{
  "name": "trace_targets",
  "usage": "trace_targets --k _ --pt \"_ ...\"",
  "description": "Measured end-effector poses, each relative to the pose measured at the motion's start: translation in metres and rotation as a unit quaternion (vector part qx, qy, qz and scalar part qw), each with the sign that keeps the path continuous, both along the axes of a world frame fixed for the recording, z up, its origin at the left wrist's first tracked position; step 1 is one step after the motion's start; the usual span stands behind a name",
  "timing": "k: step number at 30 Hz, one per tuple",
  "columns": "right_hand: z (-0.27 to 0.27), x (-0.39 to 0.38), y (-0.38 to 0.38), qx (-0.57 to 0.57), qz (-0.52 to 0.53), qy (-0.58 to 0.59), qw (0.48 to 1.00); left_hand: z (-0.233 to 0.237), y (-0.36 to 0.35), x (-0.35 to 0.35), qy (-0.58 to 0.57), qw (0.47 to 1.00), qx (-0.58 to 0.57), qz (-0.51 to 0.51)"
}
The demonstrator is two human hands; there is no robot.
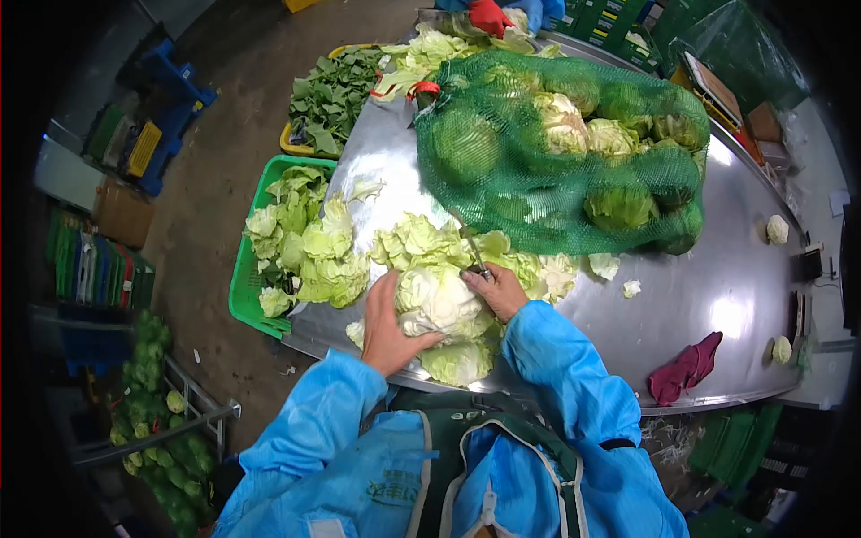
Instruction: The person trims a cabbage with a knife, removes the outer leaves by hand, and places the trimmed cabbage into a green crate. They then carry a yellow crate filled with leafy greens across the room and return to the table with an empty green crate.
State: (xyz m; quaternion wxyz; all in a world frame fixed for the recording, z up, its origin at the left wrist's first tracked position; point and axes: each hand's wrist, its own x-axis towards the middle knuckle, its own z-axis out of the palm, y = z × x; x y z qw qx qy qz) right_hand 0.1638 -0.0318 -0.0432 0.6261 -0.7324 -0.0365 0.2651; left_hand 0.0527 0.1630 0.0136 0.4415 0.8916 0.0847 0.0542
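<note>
A pale cabbage head sits near the table's front edge, among trimmed leaves. My left hand cups its left side, thumb across the lower front. In my right hand is a small knife, its blade pointing up and away from me; the handle is mostly covered by the fingers. That hand is close against the cabbage's right side. Loose outer leaves lie behind the cabbage, and another leaf lies in front of it.
A big green net bag of cabbages fills the table's back. At left stand a green basket of leaves and a yellow-rimmed basket of greens. A maroon cloth lies at right. Another person's red-gloved hand is at the far end.
</note>
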Motion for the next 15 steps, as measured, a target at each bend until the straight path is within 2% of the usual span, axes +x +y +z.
trace_targets --k 1,2,4,5,6,8,10,12,13,15 --pt "0.028 -0.006 -0.001 -0.069 -0.012 -0.003 0.998 0.002 0.001 0.010 -0.024 0.993 0.076 -0.088" --pt "0.029 -0.014 -0.006 -0.070 -0.012 0.000 0.997 0.000 -0.001 0.013 -0.021 0.993 0.075 -0.088" --pt "0.029 -0.035 -0.024 -0.093 -0.054 -0.130 0.986 -0.005 -0.008 0.024 -0.006 0.992 0.086 -0.090" --pt "0.044 -0.044 -0.032 -0.132 -0.030 -0.061 0.989 -0.003 -0.014 0.030 -0.006 0.991 0.100 -0.083" --pt "0.043 -0.052 -0.036 -0.135 -0.033 -0.056 0.989 0.001 -0.021 0.037 -0.002 0.991 0.097 -0.087" --pt "0.042 -0.063 -0.042 -0.122 -0.062 -0.077 0.988 0.011 -0.036 0.050 0.015 0.988 0.129 -0.085" --pt "0.026 -0.065 -0.048 -0.123 -0.099 -0.104 0.982 0.019 -0.043 0.055 0.012 0.986 0.111 -0.122" --pt "0.025 -0.067 -0.058 -0.207 -0.123 -0.102 0.965 0.021 -0.047 0.057 -0.006 0.959 0.190 -0.211" --pt "0.028 -0.071 -0.063 -0.244 -0.109 -0.118 0.956 0.020 -0.049 0.059 -0.006 0.957 0.189 -0.219" --pt "0.034 -0.081 -0.069 -0.261 -0.100 -0.098 0.955 0.015 -0.056 0.064 -0.014 0.959 0.222 -0.174"
